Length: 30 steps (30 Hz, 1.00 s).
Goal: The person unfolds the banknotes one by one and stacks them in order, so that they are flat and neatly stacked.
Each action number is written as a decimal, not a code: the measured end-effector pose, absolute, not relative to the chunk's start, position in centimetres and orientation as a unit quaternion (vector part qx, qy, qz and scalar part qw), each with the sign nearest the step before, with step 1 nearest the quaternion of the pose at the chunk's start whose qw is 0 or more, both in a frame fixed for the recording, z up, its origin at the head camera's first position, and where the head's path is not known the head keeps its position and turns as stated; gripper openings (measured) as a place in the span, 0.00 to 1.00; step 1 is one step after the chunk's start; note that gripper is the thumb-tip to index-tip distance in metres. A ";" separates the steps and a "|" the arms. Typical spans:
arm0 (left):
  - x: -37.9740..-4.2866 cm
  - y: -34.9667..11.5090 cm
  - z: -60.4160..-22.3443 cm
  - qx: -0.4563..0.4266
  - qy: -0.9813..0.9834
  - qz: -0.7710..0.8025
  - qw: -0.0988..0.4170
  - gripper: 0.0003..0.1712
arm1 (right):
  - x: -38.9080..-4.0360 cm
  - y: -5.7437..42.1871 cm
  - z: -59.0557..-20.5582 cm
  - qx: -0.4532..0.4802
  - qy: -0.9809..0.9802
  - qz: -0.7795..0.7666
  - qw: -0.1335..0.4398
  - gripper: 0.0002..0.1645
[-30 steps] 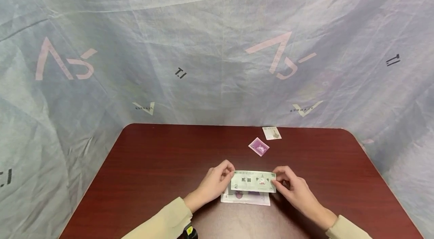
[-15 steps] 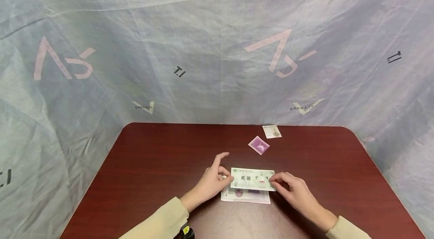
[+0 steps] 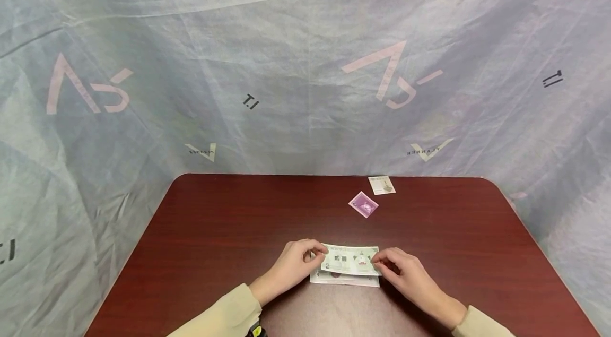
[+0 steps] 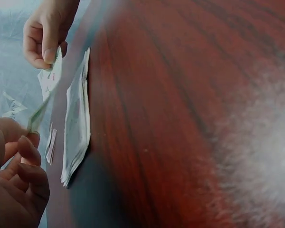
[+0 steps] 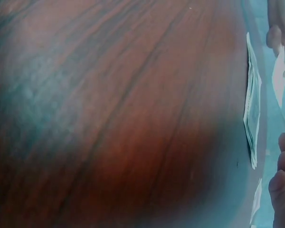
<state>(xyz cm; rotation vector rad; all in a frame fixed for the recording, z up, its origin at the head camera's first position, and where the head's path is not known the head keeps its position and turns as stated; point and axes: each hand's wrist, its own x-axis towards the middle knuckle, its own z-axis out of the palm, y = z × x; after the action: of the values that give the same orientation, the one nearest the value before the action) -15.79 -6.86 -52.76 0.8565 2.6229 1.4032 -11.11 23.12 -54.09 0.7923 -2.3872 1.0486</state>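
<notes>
Between both hands a pale green banknote [image 3: 350,259] marked 2 is held by its short ends, slightly bowed. The left hand [image 3: 292,264] pinches its left end between thumb and fingers. At the other end the right hand [image 3: 408,276] pinches the lower right side. Under the note lies a small stack of banknotes [image 3: 345,279], mostly covered in the head view. From the side, the left wrist view shows the stack [image 4: 78,118] flat on the table with the green note [image 4: 50,88] raised above it.
A small purple note [image 3: 364,205] lies on the dark red table [image 3: 229,220] beyond the hands. Behind it, near the far edge, is a small whitish note [image 3: 382,185]. Grey printed cloth [image 3: 286,61] hangs around the table.
The left index finger lifted off the note, then came back down onto it. The note has shifted slightly left and lower over the stack, and the right hand has moved left with it.
</notes>
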 end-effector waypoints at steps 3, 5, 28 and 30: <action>-15.7 -7.0 -52.9 0.272 0.845 0.459 0.044 0.04 | -11.1 22.9 -54.3 0.290 -0.860 0.366 0.205 0.18; -15.7 -7.2 -53.0 0.274 0.844 0.459 0.048 0.04 | -11.2 22.8 -54.3 0.292 -0.863 0.357 0.208 0.18; -15.2 -7.2 -54.7 0.286 0.903 0.318 -0.040 0.09 | -11.2 22.0 -55.5 0.287 -0.882 0.316 0.198 0.19; -15.2 -7.3 -54.7 0.288 0.904 0.310 -0.051 0.09 | -11.2 22.0 -55.4 0.288 -0.883 0.315 0.197 0.19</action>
<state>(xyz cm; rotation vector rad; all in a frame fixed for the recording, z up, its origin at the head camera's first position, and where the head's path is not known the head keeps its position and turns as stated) -15.20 -7.25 -54.74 0.9363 2.9368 1.0083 -11.18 21.96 -55.44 0.8068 -2.4711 0.8829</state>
